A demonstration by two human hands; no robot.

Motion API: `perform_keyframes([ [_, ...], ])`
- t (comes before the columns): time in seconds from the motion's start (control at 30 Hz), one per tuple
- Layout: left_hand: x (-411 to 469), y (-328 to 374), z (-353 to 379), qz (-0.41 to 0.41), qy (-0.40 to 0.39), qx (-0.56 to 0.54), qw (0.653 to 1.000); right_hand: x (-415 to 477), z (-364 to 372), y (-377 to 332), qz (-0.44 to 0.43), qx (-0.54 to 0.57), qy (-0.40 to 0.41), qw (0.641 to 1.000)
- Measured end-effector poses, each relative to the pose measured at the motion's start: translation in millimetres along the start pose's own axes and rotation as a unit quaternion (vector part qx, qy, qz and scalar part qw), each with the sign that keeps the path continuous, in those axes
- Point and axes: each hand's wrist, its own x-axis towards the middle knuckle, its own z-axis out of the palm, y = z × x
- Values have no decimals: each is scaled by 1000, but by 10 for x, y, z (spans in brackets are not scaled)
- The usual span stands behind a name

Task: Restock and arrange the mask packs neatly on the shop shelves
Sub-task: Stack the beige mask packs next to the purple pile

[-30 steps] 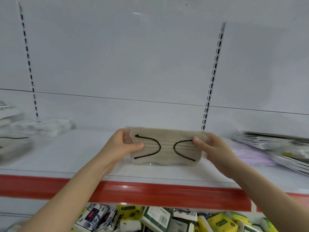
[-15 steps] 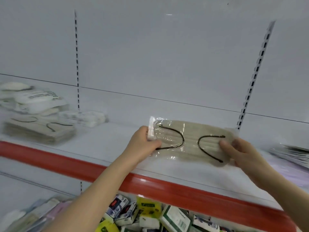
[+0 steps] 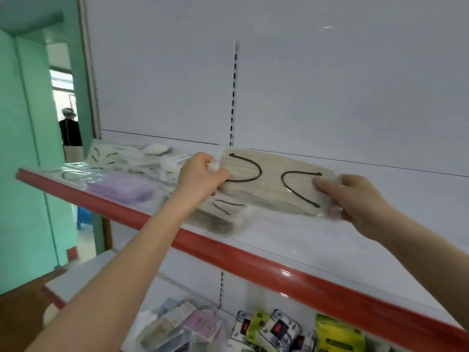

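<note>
Shop shelving with a white back panel; green wall (image 3: pixel 22 148) sits off the left end. Landmark is the red strip (image 3: pixel 253 260) along the front of the shelf (image 3: pixel 304 240).

Left to right:
- Behind the strip's left end: loose clear-wrapped packs (image 3: pixel 142 158), messy and blurred.
- Next along behind the strip: purple pack (image 3: pixel 121 189).
- Just behind the strip's middle: beige stack (image 3: pixel 218 217), looks like the same type as the one in hand.
- Above that stack: left hand (image 3: pixel 200 176), thumb and fingers pinching the left short end of the mask pack (image 3: pixel 274 184).
- The mask pack is in the air above the strip's middle, ear-loop face toward the camera. Its lower left edge overlaps the beige stack in view; touching or not, cannot tell.
- The right hand (image 3: pixel 355 196) grips the right short end, thumb on top.
- Behind the strip's right half: bare shelf.
- Below the strip: mixed small goods (image 3: pixel 274 329) on the lower level.

Delta: a second ago it was the same two-hand grip, but the pack hung over the bare stretch, with the beige stack far off left. Half a second ago the stack was closer. Now the pack is at the stack, so it has been carried left along the strip to its matching pile.

Judgement: this is the placing step. Lower it and square it on the beige stack. The strip's left end likely needs tidying after.
</note>
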Motion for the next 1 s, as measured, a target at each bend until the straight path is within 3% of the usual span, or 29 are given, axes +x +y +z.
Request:
perform_keyframes([
  [0.17, 340, -339, -382, -24, 3, 65, 998, 236, 691, -47, 0, -16, 19, 1000],
  [0.53, 653, -989, -584, -77, -126, 237, 960, 308, 1327, 171, 58, -230, -29, 971],
  [0.77, 665, -1078, -546, -94, -140, 221, 961, 324, 1371, 236, 39, -205, -41, 977],
  [1.0, 644, -1121, -540, -53, -150, 241, 957, 325, 1398, 272, 34, -199, -39, 979],
])
